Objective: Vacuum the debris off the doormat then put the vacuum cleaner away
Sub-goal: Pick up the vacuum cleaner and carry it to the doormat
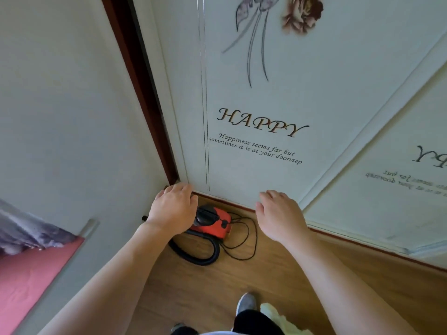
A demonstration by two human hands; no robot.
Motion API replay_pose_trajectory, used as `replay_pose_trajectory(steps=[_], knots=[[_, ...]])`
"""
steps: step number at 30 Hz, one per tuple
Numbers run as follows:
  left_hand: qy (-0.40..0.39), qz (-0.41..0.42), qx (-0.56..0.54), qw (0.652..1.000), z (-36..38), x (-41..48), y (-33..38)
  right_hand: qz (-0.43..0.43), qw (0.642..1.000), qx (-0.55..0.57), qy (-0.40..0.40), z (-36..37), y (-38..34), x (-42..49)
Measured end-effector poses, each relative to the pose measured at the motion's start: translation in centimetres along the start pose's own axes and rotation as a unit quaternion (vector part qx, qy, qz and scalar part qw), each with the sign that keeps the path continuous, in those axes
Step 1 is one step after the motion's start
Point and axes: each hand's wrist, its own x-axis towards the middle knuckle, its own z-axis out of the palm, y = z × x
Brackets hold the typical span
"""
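A small red vacuum cleaner point(215, 222) with a black handle sits on the wooden floor in the corner, against the white sliding door. Its black hose point(205, 258) curls in front of it and a thin black cord point(249, 238) loops to its right. My left hand point(173, 210) hovers above the vacuum's left side, fingers relaxed, holding nothing. Level with it, my right hand point(280, 216) hangs to the right of the vacuum, fingers loosely curled, empty. No doormat is in view.
The white sliding door point(254, 93) bears a flower print and the word HAPPY; a second panel point(387, 189) angles off to the right. A white wall point(60, 117) stands left, with a pink surface point(26, 284) at lower left. My grey shoe point(246, 303) is on the floor point(266, 274).
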Motion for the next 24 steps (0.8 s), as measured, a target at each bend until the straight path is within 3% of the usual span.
replay_pose_trajectory(steps=[12, 24], knots=[[0.045, -0.137, -0.028, 0.989, -0.8, 3.6, 1.6, -0.163, 0.986, -0.031, -0.024, -3.4, 1.5, 10.5], [0.065, -0.191, -0.052, 0.978, -1.6, 8.6, -3.1, -0.229, 0.971, -0.052, -0.039, -2.8, -3.7, 18.9]])
